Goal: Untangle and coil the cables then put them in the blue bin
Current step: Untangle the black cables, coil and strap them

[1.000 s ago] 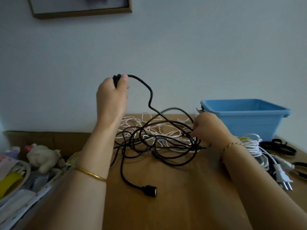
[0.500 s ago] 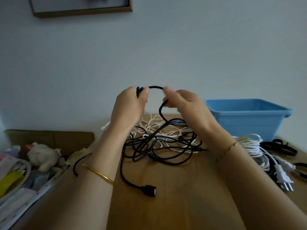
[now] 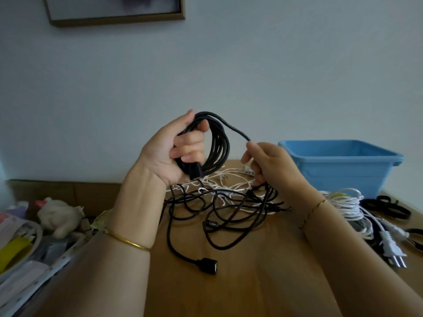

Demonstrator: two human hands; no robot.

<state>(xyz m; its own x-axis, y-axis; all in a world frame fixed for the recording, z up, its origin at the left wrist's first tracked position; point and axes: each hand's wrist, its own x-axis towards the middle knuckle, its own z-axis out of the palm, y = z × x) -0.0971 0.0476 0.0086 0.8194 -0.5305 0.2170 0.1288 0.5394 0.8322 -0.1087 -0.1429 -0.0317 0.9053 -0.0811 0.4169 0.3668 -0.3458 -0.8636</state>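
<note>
My left hand [image 3: 176, 149] is raised above the table, palm toward me, and grips a coil of black cable [image 3: 218, 145] with several loops. From the coil's top a strand runs right to my right hand [image 3: 270, 167], which pinches it. Below both hands lies a tangle of black cable [image 3: 229, 209] mixed with thin white cable [image 3: 229, 179]. One black end with a USB socket [image 3: 207, 265] rests near me. The blue bin [image 3: 338, 165] stands at the back right and looks empty from here.
A bundled white power cable [image 3: 348, 202] with plugs [image 3: 393, 252] lies right of my right arm, beside black straps [image 3: 386, 208]. Left of the wooden table [image 3: 251, 282] sit a stuffed toy [image 3: 59, 216] and a tray of clutter [image 3: 20, 250]. A wall stands behind.
My left hand has turned palm toward me and now holds several loops where it held a single end. My right hand dropped lower right, still feeding the same strand.
</note>
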